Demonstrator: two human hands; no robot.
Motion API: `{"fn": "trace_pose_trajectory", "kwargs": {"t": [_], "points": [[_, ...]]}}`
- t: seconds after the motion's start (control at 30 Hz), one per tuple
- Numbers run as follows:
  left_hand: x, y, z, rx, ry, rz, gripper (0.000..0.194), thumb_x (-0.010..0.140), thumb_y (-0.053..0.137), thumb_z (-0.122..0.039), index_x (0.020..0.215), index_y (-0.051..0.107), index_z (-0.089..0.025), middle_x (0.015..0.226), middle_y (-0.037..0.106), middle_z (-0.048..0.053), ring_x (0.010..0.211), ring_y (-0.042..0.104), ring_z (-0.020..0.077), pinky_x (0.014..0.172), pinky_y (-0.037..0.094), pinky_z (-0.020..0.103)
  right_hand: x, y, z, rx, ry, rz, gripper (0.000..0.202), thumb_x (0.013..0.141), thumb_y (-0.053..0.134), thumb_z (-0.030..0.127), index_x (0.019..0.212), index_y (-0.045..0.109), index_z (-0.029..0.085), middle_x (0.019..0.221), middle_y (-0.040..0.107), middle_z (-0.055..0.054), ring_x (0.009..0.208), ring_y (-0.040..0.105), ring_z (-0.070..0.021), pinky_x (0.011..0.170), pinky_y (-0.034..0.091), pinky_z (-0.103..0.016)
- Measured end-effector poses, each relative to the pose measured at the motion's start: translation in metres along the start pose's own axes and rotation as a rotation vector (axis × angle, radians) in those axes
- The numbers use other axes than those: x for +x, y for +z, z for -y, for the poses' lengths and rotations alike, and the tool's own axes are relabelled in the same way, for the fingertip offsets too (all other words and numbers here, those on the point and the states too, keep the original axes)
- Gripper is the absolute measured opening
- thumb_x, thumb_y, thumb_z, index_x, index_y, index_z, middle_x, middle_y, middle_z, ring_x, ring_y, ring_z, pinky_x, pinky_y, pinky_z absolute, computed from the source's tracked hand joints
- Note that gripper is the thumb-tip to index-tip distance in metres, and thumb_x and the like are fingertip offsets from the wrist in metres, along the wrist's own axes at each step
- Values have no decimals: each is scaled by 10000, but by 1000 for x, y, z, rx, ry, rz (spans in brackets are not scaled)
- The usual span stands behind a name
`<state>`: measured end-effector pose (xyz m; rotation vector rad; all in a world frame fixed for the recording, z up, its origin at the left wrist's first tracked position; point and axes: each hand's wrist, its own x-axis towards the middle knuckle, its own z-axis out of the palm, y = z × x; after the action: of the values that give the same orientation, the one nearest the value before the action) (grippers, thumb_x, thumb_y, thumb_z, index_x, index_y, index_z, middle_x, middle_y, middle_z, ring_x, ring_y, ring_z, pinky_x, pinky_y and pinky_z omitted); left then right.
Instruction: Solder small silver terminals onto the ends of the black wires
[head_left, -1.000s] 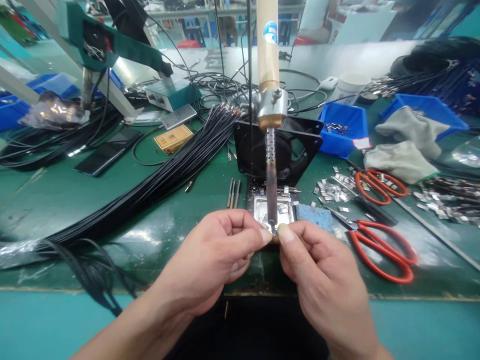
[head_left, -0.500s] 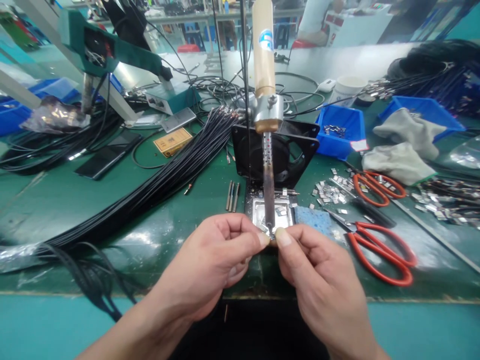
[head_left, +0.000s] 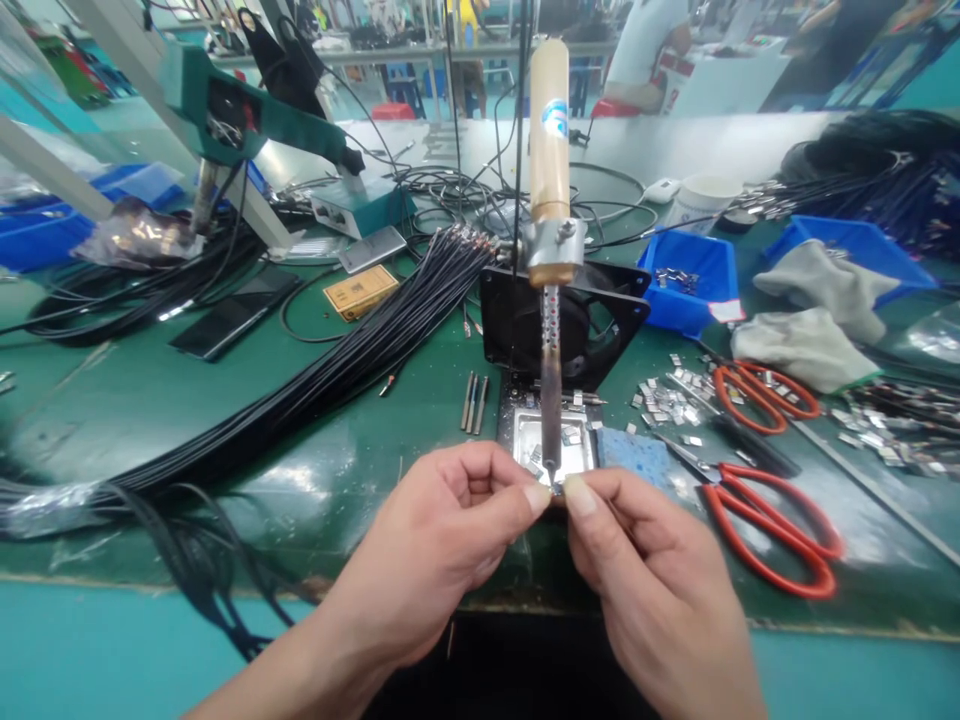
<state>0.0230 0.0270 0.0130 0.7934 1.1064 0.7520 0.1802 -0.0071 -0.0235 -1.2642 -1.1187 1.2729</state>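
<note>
My left hand [head_left: 465,530] and my right hand [head_left: 645,570] meet in the middle, each with thumb and forefinger pinched together. Between the fingertips is something tiny that I cannot make out, right at the tip of the soldering iron [head_left: 551,400]. The iron points downward, its wooden handle [head_left: 550,140] held in a metal clamp [head_left: 553,250]. Just behind my fingertips lies a small metal tray [head_left: 527,428] with bits of metal in it. A blue sponge [head_left: 632,458] sits beside the tray, close to my right hand.
Red-handled scissors [head_left: 780,530] and small metal connectors [head_left: 671,403] lie to the right. A black fan [head_left: 525,315] stands behind the iron. A bundle of black cables [head_left: 300,400] crosses the left side. Blue bins [head_left: 686,285], gloves [head_left: 802,350] and a heat gun [head_left: 225,110] are farther back.
The whole view has shifted slightly, so the bench appears lower and a little to the right. Both hands keep their pinch at the iron's tip.
</note>
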Motion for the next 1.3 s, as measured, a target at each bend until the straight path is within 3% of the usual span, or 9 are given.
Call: {"fn": "trace_pose_trajectory", "kwargs": {"t": [0.3, 0.67, 1.13, 1.3], "points": [[-2, 1, 3, 18, 44, -16, 221, 869, 780, -325, 782, 656, -164, 582, 477, -77, 481, 277, 56, 430, 199, 203, -4, 3, 6, -48, 60, -57, 321, 974, 615, 459, 785, 655, 202, 611, 415, 49, 562, 355, -118, 492, 300, -250], [-5, 2, 4, 8, 29, -38, 203, 896, 747, -297, 781, 649, -160, 567, 450, -84, 488, 265, 63, 437, 192, 212, -4, 5, 7, -3, 84, -66, 323, 955, 644, 462, 782, 684, 192, 590, 407, 50, 550, 343, -112, 477, 287, -247], [-4, 6, 3, -37, 23, -52, 213, 882, 757, -284, 754, 638, -163, 533, 429, -86, 469, 273, 61, 429, 204, 202, 0, 7, 8, -15, 66, -70, 373, 975, 612, 451, 707, 604, 193, 576, 391, 54, 526, 313, -102, 458, 269, -238], [-2, 6, 0, -30, 25, -59, 228, 868, 768, -291, 738, 632, -162, 526, 421, -89, 459, 261, 57, 421, 201, 197, 1, 3, 3, -12, -9, -22, 383, 999, 593, 414, 687, 576, 193, 573, 401, 54, 510, 324, -92, 434, 264, -227]]}}
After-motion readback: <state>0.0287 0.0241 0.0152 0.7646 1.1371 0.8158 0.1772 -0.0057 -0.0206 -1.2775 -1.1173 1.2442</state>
